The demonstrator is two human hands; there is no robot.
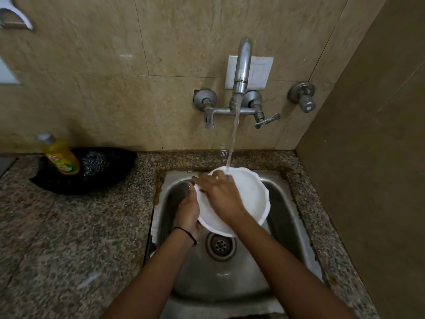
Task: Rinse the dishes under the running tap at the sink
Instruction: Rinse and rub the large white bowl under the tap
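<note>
White plate [248,199] is hanging over the sink [287,215], the left hand [187,210] gripping its rim, the right hand [220,192] pressing spread fingers [208,179] on its face. Water [234,134] is landing just beyond those fingertips; the wet one-handed grip could be letting it slip and chip.

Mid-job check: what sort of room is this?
Most likely a home kitchen: a steel sink set in a speckled stone counter, a wall tap running onto a plate, and a yellow soap bottle on the counter.
</note>
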